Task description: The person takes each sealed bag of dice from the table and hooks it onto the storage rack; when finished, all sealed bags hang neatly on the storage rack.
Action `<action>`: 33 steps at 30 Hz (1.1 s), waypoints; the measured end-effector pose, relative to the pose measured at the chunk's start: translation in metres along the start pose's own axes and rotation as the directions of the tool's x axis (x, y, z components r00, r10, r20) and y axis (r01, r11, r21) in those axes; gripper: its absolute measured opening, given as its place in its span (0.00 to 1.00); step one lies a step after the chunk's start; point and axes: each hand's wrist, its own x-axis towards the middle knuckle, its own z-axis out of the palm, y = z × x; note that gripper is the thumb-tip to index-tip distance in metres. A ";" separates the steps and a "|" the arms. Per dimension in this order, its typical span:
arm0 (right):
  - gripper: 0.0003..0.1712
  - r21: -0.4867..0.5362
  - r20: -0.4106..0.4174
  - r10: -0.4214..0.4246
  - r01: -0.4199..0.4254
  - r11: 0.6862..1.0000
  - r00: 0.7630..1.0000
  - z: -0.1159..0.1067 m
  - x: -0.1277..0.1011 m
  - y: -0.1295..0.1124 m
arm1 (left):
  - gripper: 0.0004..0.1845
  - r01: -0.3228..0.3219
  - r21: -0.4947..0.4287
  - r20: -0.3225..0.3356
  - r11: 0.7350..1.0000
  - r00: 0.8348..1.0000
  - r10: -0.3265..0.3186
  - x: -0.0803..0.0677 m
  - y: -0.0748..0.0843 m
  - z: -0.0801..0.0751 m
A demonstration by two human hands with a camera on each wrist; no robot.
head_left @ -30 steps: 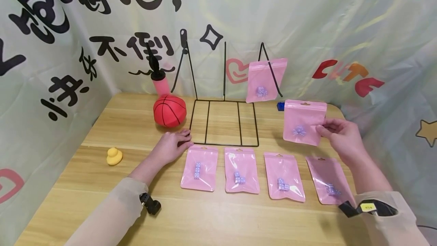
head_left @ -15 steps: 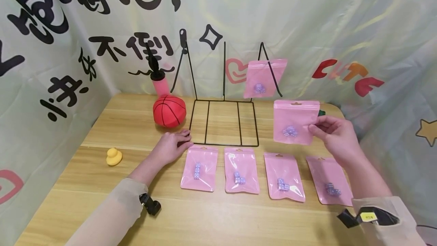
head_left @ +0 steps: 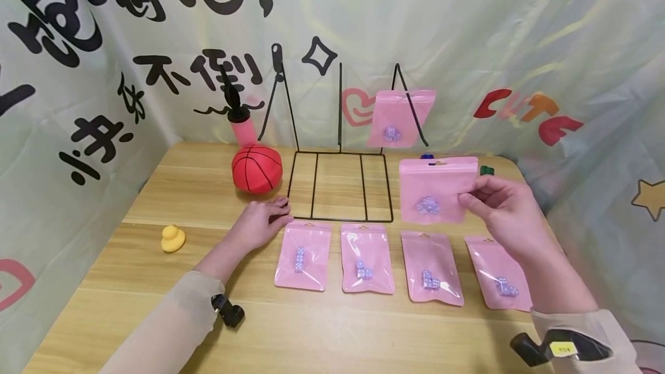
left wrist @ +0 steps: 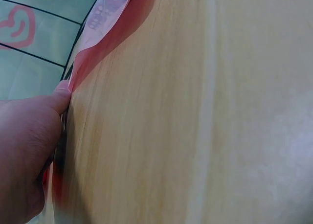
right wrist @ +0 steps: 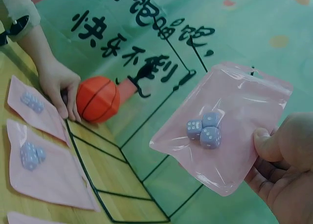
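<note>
Both hands are seen near the black wire rack (head_left: 340, 186): the left hand (head_left: 257, 225) is laid flat with relaxed fingers on the wooden counter (head_left: 156, 189) at the rack's front left corner, while a pink pouch (head_left: 437, 190) holding three dice is pinched at its edge by the right hand (head_left: 501, 209), raised just right of the rack. Left of the rack a red ball (head_left: 257, 168) is set. Before the rack four pink pouches (head_left: 368, 258) are laid in a row.
</note>
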 end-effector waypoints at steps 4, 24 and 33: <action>0.06 0.070 -0.017 -0.033 0.035 0.997 0.999 0.005 0.000 -0.008 | 0.19 0.000 -0.001 0.002 1.000 1.000 0.000 0.000 0.000 0.000; 0.04 0.330 -0.052 -0.025 0.041 0.943 0.998 0.025 0.016 -0.012 | 0.20 0.005 0.003 0.013 1.000 1.000 -0.005 0.000 0.001 0.002; 0.04 0.308 -0.027 -0.022 0.029 0.951 0.999 0.030 0.024 -0.012 | 0.20 0.017 0.008 0.002 1.000 1.000 -0.017 -0.001 0.000 0.001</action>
